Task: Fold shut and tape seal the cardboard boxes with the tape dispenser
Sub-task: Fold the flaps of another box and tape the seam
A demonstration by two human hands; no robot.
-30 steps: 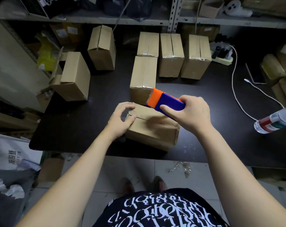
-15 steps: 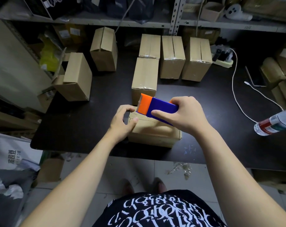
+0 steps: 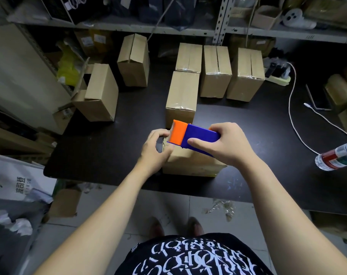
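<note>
A cardboard box (image 3: 190, 163) lies at the near edge of the black table (image 3: 113, 147). My left hand (image 3: 155, 147) grips its left end, thumb and fingers curled round the top corner. My right hand (image 3: 220, 144) holds a blue and orange tape dispenser (image 3: 192, 134) over the box's top, its orange toothed end pointing left, close to my left fingers. The box's top is mostly hidden by the dispenser and my hands.
Several taped boxes (image 3: 215, 73) stand at the back, one (image 3: 181, 98) right behind the dispenser. Two untaped boxes (image 3: 101, 92) sit at the left. A white cable (image 3: 299, 128) and a bottle (image 3: 337, 157) are on the right. Shelving (image 3: 188, 29) runs above.
The dispenser has moved left across the box toward my left hand. The box has turned square to the table edge. My left hand stays on the box's left end.
</note>
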